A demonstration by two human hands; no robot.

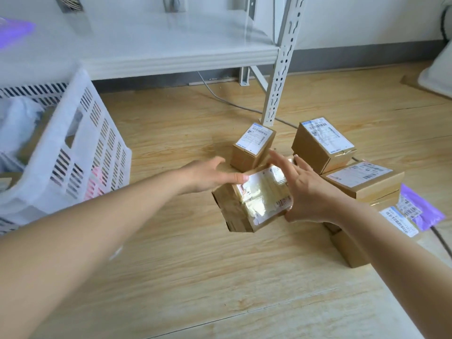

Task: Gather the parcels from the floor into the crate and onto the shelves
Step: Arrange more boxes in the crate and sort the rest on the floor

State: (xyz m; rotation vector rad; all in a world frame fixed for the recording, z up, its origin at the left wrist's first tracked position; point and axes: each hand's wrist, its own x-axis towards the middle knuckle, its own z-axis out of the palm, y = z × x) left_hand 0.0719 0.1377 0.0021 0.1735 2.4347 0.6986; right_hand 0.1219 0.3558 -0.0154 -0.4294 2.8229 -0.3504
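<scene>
A taped brown cardboard parcel [254, 199] is clasped between flat, spread left [210, 176] and right [308, 192] hands; transfer to the white slatted plastic crate [73, 148] is judged next.

1. Your left hand [210, 174] and right hand [308, 192] press flat against a taped cardboard parcel [252, 204].
2. At nine o'clock sits the white crate [73, 148]; at twelve, the shelf [171, 55].
</scene>
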